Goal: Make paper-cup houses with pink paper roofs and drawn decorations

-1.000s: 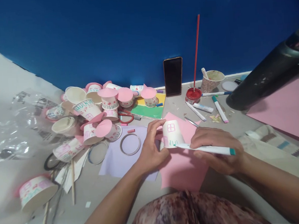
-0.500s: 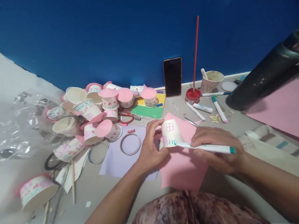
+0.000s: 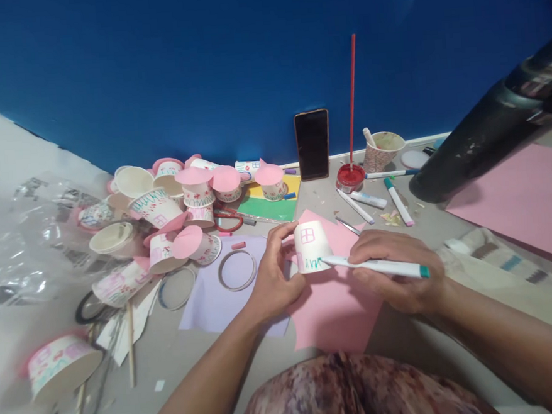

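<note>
A white paper cup (image 3: 317,245), its wide rim facing down, carries a pink window drawing and green strokes along its lower part. My left hand (image 3: 279,267) grips it from the left, fingers behind and thumb near the rim. In my right hand (image 3: 400,266) is a white marker with a green end (image 3: 379,265); its tip touches the cup beside the green strokes. Beneath lies a cut sheet of pink paper (image 3: 333,319), and a scissor-like metal tip (image 3: 348,225) pokes out behind my right hand.
Decorated cups with pink paper tops (image 3: 196,184) crowd the left. Tape rings (image 3: 237,270) lie on lilac paper (image 3: 202,310) and beside it. A phone (image 3: 312,144) leans on the blue wall. Loose markers (image 3: 398,203), a red paint pot (image 3: 350,178) and a dark bottle (image 3: 478,130) stand right.
The marker tip has moved up slightly along the cup's lower side, and the green strokes reach a little farther right. The whole view has shifted slightly.
</note>
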`<action>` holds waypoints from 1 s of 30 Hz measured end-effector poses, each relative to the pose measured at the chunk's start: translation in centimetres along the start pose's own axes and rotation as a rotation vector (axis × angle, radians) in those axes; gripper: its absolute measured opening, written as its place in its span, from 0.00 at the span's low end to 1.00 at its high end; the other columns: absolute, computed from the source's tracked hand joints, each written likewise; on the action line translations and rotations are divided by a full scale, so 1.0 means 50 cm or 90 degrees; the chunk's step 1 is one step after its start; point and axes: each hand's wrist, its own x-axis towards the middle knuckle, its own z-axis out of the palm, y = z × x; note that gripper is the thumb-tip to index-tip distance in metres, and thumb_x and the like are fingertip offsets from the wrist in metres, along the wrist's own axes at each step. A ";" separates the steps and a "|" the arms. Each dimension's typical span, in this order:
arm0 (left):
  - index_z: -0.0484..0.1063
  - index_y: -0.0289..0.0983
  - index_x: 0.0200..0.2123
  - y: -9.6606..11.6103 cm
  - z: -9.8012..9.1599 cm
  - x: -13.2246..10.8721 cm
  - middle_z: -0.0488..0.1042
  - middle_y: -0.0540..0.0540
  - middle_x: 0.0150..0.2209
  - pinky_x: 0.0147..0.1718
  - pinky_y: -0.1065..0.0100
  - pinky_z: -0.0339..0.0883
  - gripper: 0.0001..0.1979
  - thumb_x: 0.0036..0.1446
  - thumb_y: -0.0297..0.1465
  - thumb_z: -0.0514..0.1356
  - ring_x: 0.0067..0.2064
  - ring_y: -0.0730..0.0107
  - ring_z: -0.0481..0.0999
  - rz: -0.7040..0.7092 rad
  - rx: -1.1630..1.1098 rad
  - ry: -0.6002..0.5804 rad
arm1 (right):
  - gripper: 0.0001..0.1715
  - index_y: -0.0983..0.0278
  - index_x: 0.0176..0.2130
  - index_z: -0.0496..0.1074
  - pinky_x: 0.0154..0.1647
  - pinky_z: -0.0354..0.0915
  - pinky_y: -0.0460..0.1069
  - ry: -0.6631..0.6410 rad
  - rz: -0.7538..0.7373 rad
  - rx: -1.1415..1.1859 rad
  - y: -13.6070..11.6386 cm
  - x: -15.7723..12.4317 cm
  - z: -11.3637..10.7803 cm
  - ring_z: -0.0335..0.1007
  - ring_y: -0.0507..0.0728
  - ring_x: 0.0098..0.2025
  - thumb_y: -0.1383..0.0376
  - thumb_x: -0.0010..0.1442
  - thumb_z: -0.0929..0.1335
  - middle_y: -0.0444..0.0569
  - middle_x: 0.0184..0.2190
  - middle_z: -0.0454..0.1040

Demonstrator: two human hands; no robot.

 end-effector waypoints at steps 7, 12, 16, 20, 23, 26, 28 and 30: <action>0.65 0.44 0.63 0.002 0.005 0.001 0.66 0.40 0.63 0.63 0.54 0.68 0.35 0.52 0.27 0.68 0.66 0.52 0.69 -0.003 -0.061 0.020 | 0.10 0.63 0.43 0.76 0.29 0.72 0.51 -0.035 -0.009 0.034 -0.002 0.000 -0.005 0.76 0.56 0.28 0.72 0.61 0.71 0.49 0.28 0.79; 0.65 0.45 0.63 0.001 0.007 0.003 0.69 0.41 0.62 0.61 0.55 0.69 0.35 0.52 0.26 0.68 0.65 0.54 0.71 -0.005 -0.089 0.017 | 0.10 0.62 0.43 0.75 0.30 0.72 0.52 -0.020 -0.002 0.013 -0.002 -0.001 -0.006 0.76 0.56 0.29 0.72 0.62 0.70 0.49 0.28 0.79; 0.65 0.44 0.62 0.006 0.010 0.009 0.71 0.40 0.61 0.59 0.55 0.70 0.35 0.51 0.27 0.69 0.65 0.52 0.71 -0.029 -0.105 0.031 | 0.10 0.62 0.43 0.75 0.30 0.72 0.51 -0.011 -0.004 0.020 -0.004 0.003 -0.008 0.76 0.56 0.28 0.73 0.61 0.70 0.48 0.27 0.78; 0.66 0.44 0.60 0.011 0.012 0.012 0.71 0.40 0.62 0.59 0.55 0.70 0.35 0.50 0.27 0.71 0.65 0.52 0.71 -0.039 -0.136 0.041 | 0.10 0.63 0.43 0.76 0.29 0.72 0.51 -0.015 -0.012 0.032 -0.005 0.007 -0.007 0.76 0.56 0.27 0.72 0.60 0.70 0.49 0.28 0.80; 0.66 0.45 0.61 0.009 0.010 0.013 0.72 0.40 0.62 0.58 0.56 0.72 0.35 0.51 0.29 0.71 0.65 0.52 0.72 -0.033 -0.138 0.035 | 0.09 0.62 0.42 0.76 0.30 0.72 0.51 0.016 -0.005 0.007 -0.005 0.009 -0.007 0.77 0.57 0.28 0.72 0.60 0.70 0.48 0.27 0.80; 0.66 0.45 0.61 0.006 0.005 0.015 0.72 0.40 0.61 0.57 0.57 0.73 0.35 0.52 0.31 0.73 0.64 0.52 0.73 -0.021 -0.151 0.036 | 0.10 0.63 0.42 0.76 0.29 0.72 0.51 0.017 -0.008 0.018 -0.004 0.009 -0.008 0.77 0.56 0.28 0.73 0.60 0.70 0.49 0.27 0.79; 0.67 0.45 0.61 0.006 0.002 0.016 0.73 0.40 0.61 0.58 0.57 0.73 0.34 0.52 0.32 0.74 0.64 0.52 0.73 -0.022 -0.158 0.039 | 0.10 0.64 0.43 0.76 0.30 0.73 0.51 0.004 -0.013 0.035 -0.004 0.009 -0.008 0.77 0.56 0.28 0.72 0.60 0.70 0.50 0.28 0.80; 0.68 0.46 0.60 0.006 0.000 0.016 0.73 0.41 0.61 0.58 0.56 0.73 0.34 0.52 0.32 0.74 0.64 0.52 0.73 -0.028 -0.153 0.044 | 0.09 0.64 0.43 0.76 0.30 0.73 0.51 0.002 -0.018 0.042 -0.003 0.008 -0.008 0.77 0.56 0.29 0.72 0.61 0.70 0.51 0.28 0.80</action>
